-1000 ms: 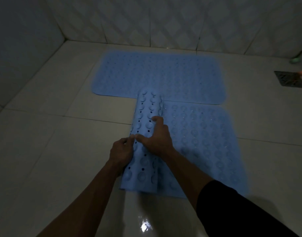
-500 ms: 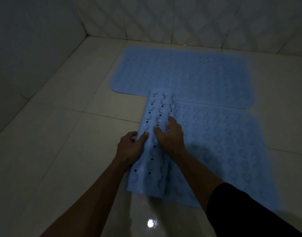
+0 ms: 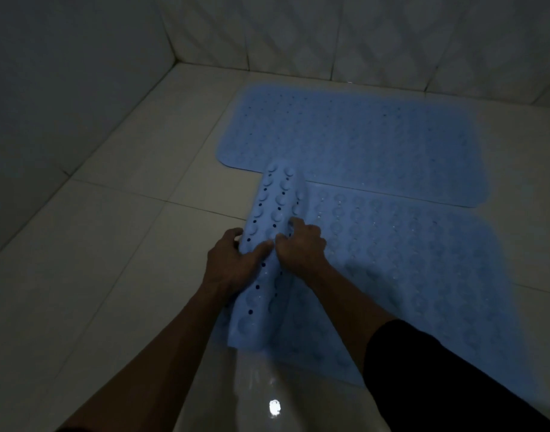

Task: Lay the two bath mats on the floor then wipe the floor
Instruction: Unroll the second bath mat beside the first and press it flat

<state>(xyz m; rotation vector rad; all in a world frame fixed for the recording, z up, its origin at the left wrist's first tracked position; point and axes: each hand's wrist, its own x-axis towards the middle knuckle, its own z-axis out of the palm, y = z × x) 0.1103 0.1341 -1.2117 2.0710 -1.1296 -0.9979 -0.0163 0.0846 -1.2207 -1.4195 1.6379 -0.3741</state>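
Observation:
A blue bath mat [image 3: 354, 141] lies flat on the tiled floor near the back wall. A second blue bath mat [image 3: 407, 269] lies in front of it, flat on its right part, with its left part still rolled into a tube [image 3: 276, 210] whose suction cups face up. My left hand [image 3: 233, 260] grips the left side of the roll, thumb on top. My right hand [image 3: 301, 244] curls its fingers over the right side of the roll. The roll's underside is hidden.
Pale floor tiles [image 3: 111, 244] stretch to the left of the mats. Tiled walls [image 3: 80, 73] meet in a corner at the back left. A wet, shiny patch with a light reflection [image 3: 274, 408] lies on the floor just in front of me.
The view has shifted left, so the drain at the right has left the picture. Both hands stay on the roll, and my left hand now reaches further round its left side.

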